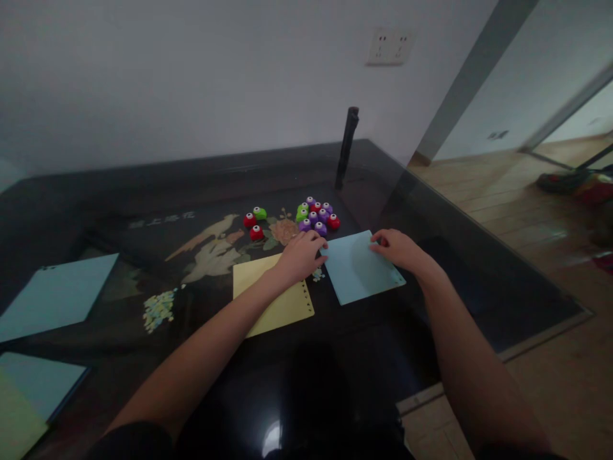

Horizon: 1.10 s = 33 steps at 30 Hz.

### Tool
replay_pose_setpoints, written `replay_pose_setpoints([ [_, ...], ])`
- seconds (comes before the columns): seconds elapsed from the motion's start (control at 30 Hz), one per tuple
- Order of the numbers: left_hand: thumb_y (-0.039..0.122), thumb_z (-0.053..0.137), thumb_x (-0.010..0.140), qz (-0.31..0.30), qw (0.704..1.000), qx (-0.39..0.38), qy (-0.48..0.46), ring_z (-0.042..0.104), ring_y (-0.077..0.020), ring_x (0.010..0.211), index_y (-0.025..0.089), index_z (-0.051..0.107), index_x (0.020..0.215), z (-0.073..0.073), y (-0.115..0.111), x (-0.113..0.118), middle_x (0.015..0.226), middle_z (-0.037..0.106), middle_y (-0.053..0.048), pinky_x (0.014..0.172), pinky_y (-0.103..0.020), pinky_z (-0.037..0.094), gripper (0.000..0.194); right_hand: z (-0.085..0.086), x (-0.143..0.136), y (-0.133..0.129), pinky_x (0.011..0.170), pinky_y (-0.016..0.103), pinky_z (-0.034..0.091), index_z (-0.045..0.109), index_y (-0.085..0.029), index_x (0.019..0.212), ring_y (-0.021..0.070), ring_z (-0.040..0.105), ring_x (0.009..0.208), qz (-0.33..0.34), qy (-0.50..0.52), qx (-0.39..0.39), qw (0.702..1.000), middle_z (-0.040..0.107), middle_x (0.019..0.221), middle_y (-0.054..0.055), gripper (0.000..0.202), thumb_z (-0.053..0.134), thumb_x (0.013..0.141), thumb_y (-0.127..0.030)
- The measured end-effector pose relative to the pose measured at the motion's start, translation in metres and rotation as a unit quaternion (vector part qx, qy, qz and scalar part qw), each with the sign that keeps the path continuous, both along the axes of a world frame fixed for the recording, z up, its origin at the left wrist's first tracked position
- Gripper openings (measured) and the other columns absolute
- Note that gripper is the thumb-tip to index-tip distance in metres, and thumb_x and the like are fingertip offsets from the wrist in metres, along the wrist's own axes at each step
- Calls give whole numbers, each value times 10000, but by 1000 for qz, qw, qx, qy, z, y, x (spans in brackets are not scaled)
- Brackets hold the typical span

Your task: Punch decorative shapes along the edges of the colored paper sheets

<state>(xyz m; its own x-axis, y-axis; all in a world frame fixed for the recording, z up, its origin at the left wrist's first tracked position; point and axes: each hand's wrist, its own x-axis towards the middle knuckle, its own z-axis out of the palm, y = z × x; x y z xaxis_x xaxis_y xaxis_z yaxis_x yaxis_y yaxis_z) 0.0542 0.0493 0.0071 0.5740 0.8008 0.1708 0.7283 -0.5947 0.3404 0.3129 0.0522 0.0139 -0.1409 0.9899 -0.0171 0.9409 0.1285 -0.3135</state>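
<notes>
My left hand [303, 250] reaches over a yellow sheet of paper [278, 305]. Its curved fingertips close at the left edge of a light blue sheet of paper [357, 271]. At that sheet's far right side, my right hand [395, 248] has thumb and fingers bent onto the edge. A few small holes mark the blue sheet's right corner. Down the yellow sheet's right edge runs a row of punched holes. Partly hidden beside my left hand are small paper bits [318, 275].
Several red, green and purple pieces with eye-like tops [317, 216] cluster behind the sheets, and a few more [257, 233] sit left. Paper confetti [159, 311] is heaped on the glossy black table [330, 358]. More blue sheets [62, 294] lie left. A black post [347, 144] stands behind.
</notes>
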Motion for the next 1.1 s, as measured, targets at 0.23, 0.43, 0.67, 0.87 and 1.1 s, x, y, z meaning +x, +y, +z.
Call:
replay_pose_setpoints([
  [0.23, 286, 542, 855, -36, 999, 7, -17, 538, -225, 1065, 182, 599, 1104, 31, 0, -27, 1132, 591, -86, 918, -360, 416, 276, 13, -9, -3, 614, 296, 398, 674, -184, 897, 170, 532, 647, -56, 81, 96, 991, 556, 700, 24, 175, 595, 761, -261],
  [0.43, 308, 518, 853, 59, 998, -18, -6, 583, -238, 972, 176, 628, 1001, 39, -16, -106, 1027, 656, -94, 858, -378, 433, 226, 22, -52, -16, 665, 307, 443, 662, -183, 863, 171, 574, 708, 60, 175, 101, 978, 618, 771, 41, 122, 589, 773, -220],
  [0.67, 388, 557, 820, 139, 990, -34, 2, 512, -269, 1105, 123, 563, 1162, 4, -48, -156, 1145, 566, -145, 949, -402, 395, 433, 13, -126, -20, 798, 346, 458, 645, -166, 1028, 215, 571, 903, 277, 78, 56, 956, 615, 1014, 99, 229, 600, 811, -224],
  [0.87, 490, 650, 726, 120, 992, -32, 35, 464, -308, 1135, 95, 496, 1269, -6, -54, -159, 1200, 509, -168, 978, -417, 374, 688, 4, -159, 1, 894, 430, 422, 613, -132, 1162, 319, 481, 1076, 344, -19, 40, 938, 556, 1171, 148, 565, 758, 661, -348],
  [1.1, 421, 699, 698, 117, 992, -31, 30, 480, -291, 1070, 126, 546, 1214, -7, -53, -159, 1121, 514, -139, 936, -397, 402, 613, -1, -161, 7, 884, 420, 417, 605, -127, 1159, 307, 498, 1035, 334, -12, 33, 942, 553, 1117, 141, 604, 769, 631, -371],
])
